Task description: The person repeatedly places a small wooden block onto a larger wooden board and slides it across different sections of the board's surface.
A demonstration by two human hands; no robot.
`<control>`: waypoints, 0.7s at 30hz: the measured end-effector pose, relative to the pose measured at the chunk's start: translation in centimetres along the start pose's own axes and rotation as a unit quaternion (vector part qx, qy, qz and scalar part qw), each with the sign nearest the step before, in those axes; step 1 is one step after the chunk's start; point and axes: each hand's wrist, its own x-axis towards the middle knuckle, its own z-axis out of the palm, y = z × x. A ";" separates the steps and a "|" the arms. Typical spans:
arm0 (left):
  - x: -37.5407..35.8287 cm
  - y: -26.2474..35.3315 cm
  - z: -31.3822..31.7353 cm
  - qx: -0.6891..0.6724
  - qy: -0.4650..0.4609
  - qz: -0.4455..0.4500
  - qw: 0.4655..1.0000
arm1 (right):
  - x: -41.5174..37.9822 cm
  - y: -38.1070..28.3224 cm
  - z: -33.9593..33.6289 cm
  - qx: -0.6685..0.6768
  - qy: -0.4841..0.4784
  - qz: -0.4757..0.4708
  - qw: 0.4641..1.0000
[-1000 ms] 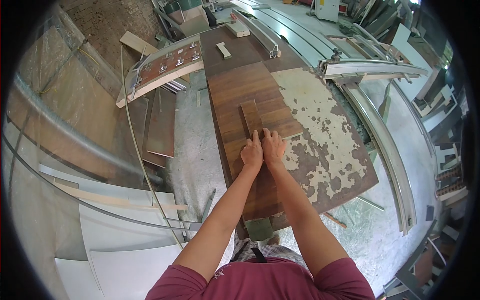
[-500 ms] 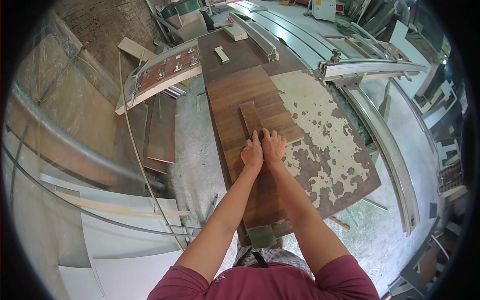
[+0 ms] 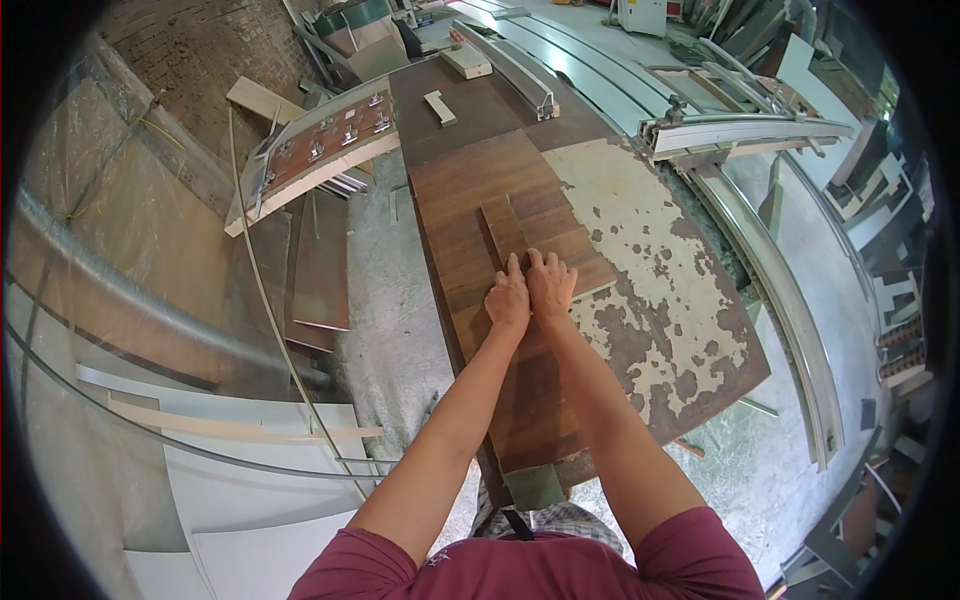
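A narrow brown wooden strip (image 3: 502,225) lies lengthwise on a wider wood-grain board (image 3: 460,190). My left hand (image 3: 508,302) grips the strip's near end from the left, its index finger along the wood. Close beside it, my right hand (image 3: 551,287) has its fingers bent over the same end from the right. The hands hide that end and whatever lies under the fingers. A brown worktable (image 3: 745,350) with a patchy, peeling cream surface carries the board.
A small pale wood piece (image 3: 439,108) and a cream block (image 3: 467,62) lie at the table's far end, near a metal rail (image 3: 520,75). Left stands a panel with several metal hinges (image 3: 348,134). A curved metal rail (image 3: 770,270) runs along the right. A green pad (image 3: 535,487) sits at the near edge.
My right hand has shifted slightly up and its fingers are more bent over. The strip and board look almost unmoved; the whole view has shifted a little.
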 end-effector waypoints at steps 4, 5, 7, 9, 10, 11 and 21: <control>1.1 -0.2 0.3 -0.003 -0.001 -0.001 1.000 | 0.8 -0.1 0.6 0.007 0.004 0.002 1.000; 1.3 -0.2 0.5 -0.005 -0.006 0.002 1.000 | 1.0 -0.1 0.8 0.003 0.004 0.005 1.000; 1.8 -0.3 0.4 0.002 -0.004 0.003 1.000 | 1.4 -0.2 1.1 -0.016 0.021 -0.001 1.000; 2.3 -0.3 0.6 0.008 0.000 0.016 1.000 | 1.9 -0.3 1.3 -0.024 0.020 0.005 0.999; 2.5 -0.5 0.7 0.018 0.011 0.023 0.999 | 2.1 -0.4 1.4 -0.024 0.018 0.005 1.000; 2.9 -0.5 0.9 0.014 0.020 0.027 0.999 | 2.3 -0.5 1.6 -0.021 0.011 0.010 1.000; 5.5 -0.6 1.2 0.013 0.013 0.021 1.000 | 4.5 -0.8 2.9 0.009 0.025 0.010 1.000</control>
